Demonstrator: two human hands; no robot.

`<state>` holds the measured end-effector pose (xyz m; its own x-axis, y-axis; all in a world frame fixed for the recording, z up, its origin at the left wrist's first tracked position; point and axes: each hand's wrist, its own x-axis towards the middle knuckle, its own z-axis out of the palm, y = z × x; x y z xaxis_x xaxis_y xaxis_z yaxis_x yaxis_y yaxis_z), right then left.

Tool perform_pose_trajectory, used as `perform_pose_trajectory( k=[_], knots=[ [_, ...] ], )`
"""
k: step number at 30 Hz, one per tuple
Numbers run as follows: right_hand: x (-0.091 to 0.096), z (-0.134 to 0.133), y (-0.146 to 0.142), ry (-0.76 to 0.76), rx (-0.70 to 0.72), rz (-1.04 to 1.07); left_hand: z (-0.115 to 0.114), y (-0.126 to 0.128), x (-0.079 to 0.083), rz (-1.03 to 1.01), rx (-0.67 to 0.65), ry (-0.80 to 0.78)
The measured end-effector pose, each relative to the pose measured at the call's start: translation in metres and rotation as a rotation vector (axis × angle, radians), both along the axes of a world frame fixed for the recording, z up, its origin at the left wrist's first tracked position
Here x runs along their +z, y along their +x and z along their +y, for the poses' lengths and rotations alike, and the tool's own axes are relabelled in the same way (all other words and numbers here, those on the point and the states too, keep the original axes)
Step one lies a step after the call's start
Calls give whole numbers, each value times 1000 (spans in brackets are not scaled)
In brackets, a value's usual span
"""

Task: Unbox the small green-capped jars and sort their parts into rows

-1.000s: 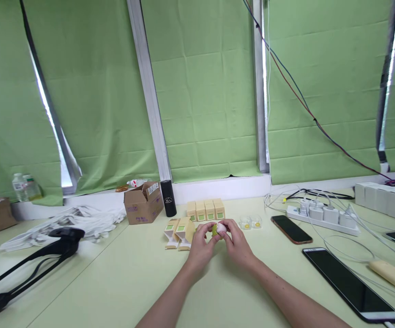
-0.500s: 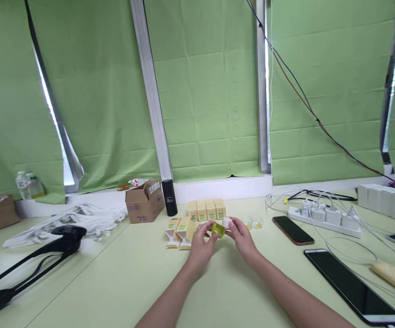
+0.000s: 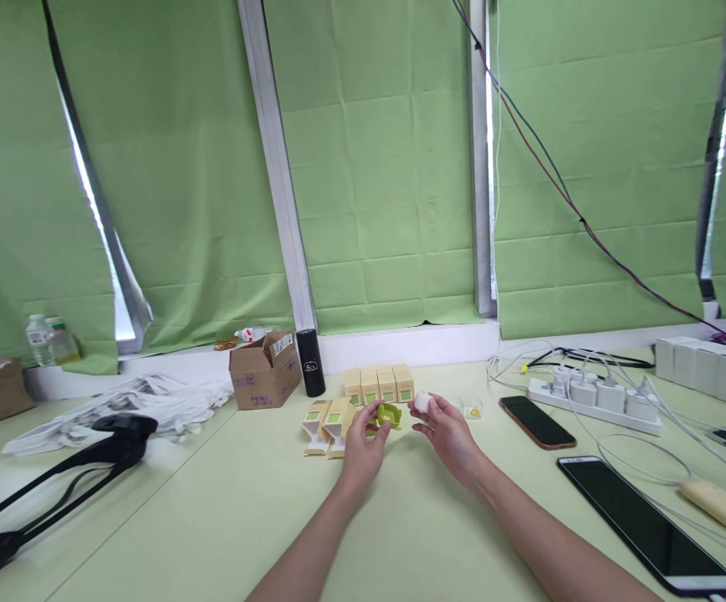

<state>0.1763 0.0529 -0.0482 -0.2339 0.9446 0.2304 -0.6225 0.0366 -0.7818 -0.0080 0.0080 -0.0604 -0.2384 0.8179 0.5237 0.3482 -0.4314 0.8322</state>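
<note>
My left hand (image 3: 366, 447) pinches a small olive-green open case (image 3: 390, 415) between thumb and fingers. A little to the right, apart from the case, my right hand (image 3: 447, 431) grips a small white rounded piece (image 3: 422, 402) at its fingertips. Just left of my left hand, two open cream cartons (image 3: 327, 426) with green squares lie on the table. Behind the hands stands a row of several closed cream boxes (image 3: 379, 385). Small clear plastic pieces with yellow centres (image 3: 474, 412) lie beyond my right hand, partly hidden by it.
At right are a smartphone (image 3: 537, 421), a large black-screened phone (image 3: 648, 522), a power strip (image 3: 595, 404) and loose white cables. A brown cardboard box (image 3: 266, 374) and black cylinder (image 3: 310, 363) stand behind left. Farther left lie white bundles (image 3: 125, 410) and a black strap-like frame (image 3: 68, 477).
My hands have drawn apart: the left has shifted slightly left with the green case, the right slightly right with the white piece. The case now shows its open inside more.
</note>
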Motion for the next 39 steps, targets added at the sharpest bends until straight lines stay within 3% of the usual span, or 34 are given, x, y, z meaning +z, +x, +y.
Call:
perform_pose_trajectory(
  k=[4,12,20,23,29,39],
  knots=[
    [3,-4,0,-9,-39,2,2,-3,-3,1,33,10],
    [2,-1,2,118,-81,-101,1,0,2,3,68,33],
    [11,26,14,211,-336,-283,-5,1,4,49,115,19],
    [12,40,15,364,-417,-478,-5,0,4,50,127,30],
    [-2,60,12,755,-491,-1076,-3,-1,3,51,146,51],
    [-23,59,6,836,-538,-1343,1,-3,-1,65,150,51]
  ],
)
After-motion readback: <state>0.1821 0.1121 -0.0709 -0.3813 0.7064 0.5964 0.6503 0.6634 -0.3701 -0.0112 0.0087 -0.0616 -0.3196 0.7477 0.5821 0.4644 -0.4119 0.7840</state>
